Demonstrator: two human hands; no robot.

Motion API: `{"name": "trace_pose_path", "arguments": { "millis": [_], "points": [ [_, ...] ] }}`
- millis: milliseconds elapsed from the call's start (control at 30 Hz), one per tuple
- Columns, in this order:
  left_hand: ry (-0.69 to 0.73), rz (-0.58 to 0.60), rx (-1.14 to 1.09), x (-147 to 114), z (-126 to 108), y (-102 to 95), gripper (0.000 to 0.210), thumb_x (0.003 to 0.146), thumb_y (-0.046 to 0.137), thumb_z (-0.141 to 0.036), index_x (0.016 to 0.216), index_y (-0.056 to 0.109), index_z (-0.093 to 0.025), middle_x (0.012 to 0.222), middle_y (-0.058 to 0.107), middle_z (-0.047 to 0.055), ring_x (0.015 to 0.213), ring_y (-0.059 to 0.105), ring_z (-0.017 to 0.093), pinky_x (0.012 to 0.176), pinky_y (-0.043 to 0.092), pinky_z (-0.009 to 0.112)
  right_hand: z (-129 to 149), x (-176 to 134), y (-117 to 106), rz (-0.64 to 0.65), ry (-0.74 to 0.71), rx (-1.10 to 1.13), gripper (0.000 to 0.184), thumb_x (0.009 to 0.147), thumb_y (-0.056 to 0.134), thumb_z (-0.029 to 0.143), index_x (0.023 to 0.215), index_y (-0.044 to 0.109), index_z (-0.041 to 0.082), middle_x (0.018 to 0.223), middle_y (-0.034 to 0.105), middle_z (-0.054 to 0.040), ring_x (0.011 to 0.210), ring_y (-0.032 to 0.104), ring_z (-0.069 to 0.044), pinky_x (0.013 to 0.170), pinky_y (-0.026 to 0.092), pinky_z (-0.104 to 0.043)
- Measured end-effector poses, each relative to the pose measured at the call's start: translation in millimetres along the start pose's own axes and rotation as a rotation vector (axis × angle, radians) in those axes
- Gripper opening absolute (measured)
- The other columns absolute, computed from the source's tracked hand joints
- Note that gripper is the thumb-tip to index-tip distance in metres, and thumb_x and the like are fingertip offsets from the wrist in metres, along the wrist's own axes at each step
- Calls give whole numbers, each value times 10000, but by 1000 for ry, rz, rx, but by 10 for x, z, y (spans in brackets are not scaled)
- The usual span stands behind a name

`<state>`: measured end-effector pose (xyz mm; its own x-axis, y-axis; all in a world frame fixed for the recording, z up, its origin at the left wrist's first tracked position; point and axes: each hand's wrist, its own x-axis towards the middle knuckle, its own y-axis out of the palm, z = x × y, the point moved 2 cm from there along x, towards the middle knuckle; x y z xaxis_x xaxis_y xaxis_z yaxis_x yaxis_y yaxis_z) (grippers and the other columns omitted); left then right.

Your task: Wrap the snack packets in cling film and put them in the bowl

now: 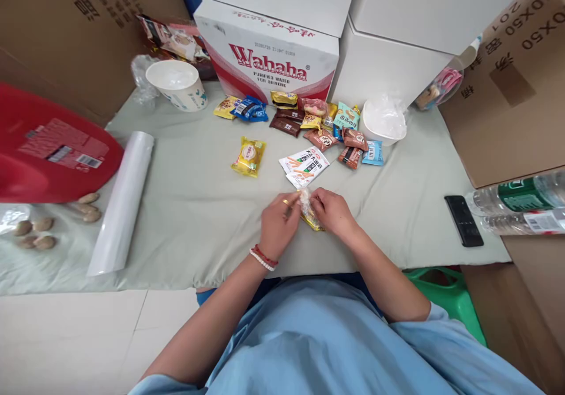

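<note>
My left hand (279, 221) and my right hand (333, 209) are both closed on the upper part of a small clear plastic bag (305, 202). Something yellow and dark shows in the bag's lower end, too small to make out. Just beyond my fingertips lie white snack packets (305, 165) with green and orange print, overlapping one another. A yellow wrapped snack (249, 156) rests by itself to their left. Farther back are brown packets (286, 125), blue packets (249, 109) and several other small wrapped snacks.
A white paper bowl (177, 86) stands at the back left, and a plastic-lined white bowl (384, 121) at the back right. A Wahaha box (269, 59) borders the back. Left are a plastic roll (123, 203) and red container (53, 148); right, a phone (464, 221) and bottles (521, 198).
</note>
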<state>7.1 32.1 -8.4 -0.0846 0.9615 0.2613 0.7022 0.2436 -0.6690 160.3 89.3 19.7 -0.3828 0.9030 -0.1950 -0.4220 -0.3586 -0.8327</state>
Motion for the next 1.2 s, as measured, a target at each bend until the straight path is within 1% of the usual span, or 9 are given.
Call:
{"name": "trace_pose_path", "arguments": {
  "millis": [67, 167, 367, 467, 567, 733, 933, 1067, 1200],
  "points": [
    [-167, -71, 80, 39, 81, -17, 327, 1007, 545, -331, 1215, 752, -188, 1142, 687, 131, 1090, 634, 296, 982, 528, 468, -25, -13, 18, -15, -22, -2, 165, 1037, 490, 228, 996, 648, 208, 909, 744, -52, 850, 663, -192, 752, 412, -266],
    [-246, 27, 219, 103, 102, 60, 323, 978, 591, -389, 1110, 793, -175, 1108, 674, 159, 1119, 587, 373, 971, 512, 549, -33, -8, 26, -2, -12, 43, 167, 1032, 485, 227, 958, 633, 212, 850, 721, -36, 768, 658, -178, 731, 426, -263],
    [-217, -19, -15, 90, 8, 60, 257, 965, 631, -328, 1151, 748, -195, 1123, 676, 111, 1047, 654, 273, 955, 545, 433, -24, -121, 57, -72, 84, 419, 203, 1014, 443, 260, 1025, 643, 232, 760, 685, 6, 615, 651, -158, 670, 518, -273],
    [-123, -169, -136, -4, -156, -70, 213, 1001, 609, -335, 1152, 709, -223, 1071, 661, 61, 944, 671, 189, 856, 555, 321, 35, -198, 62, -164, 77, 678, 231, 1002, 500, 391, 1045, 670, 241, 794, 701, 0, 647, 668, -170, 692, 579, -302],
    [88, -283, 4, -109, -344, -169, 174, 1029, 570, -287, 1130, 704, -242, 1111, 684, 73, 1037, 661, 196, 900, 519, 339, 142, -212, 64, -172, 50, 968, 341, 928, 620, 557, 1053, 706, 252, 955, 752, -19, 844, 713, -198, 815, 613, -335],
    [370, -238, 205, -231, -330, -107, 260, 992, 532, -119, 1106, 725, -250, 1125, 753, 96, 1201, 648, 240, 968, 450, 415, 230, -197, 140, -63, 159, 1329, 571, 798, 686, 766, 1003, 746, 236, 1028, 773, -58, 1030, 708, -255, 837, 604, -361],
    [377, 85, -88, -373, -96, -107, 361, 909, 545, -168, 1236, 684, -232, 1203, 734, 111, 1181, 668, 250, 1024, 535, 435, 95, -250, 348, 181, 289, 1354, 478, 671, 921, 536, 979, 718, 232, 925, 764, -4, 853, 701, -186, 781, 580, -308],
    [305, 22, -190, -507, 34, -289, 468, 970, 524, -179, 1436, 518, -214, 1361, 694, 122, 1289, 653, 232, 1089, 549, 416, -1, -312, 322, 124, 302, 1341, 528, 662, 923, 558, 1029, 716, 239, 975, 782, -20, 879, 718, -213, 810, 589, -339],
    [155, -140, 7, -681, 298, -532, 291, 991, 559, -164, 1272, 608, -221, 1204, 721, 95, 1133, 701, 233, 1002, 585, 399, -307, -446, -74, -176, 271, 1219, 527, 747, 859, 574, 1149, 712, 267, 1117, 775, -28, 972, 719, -223, 854, 596, -346]
  ]
}}
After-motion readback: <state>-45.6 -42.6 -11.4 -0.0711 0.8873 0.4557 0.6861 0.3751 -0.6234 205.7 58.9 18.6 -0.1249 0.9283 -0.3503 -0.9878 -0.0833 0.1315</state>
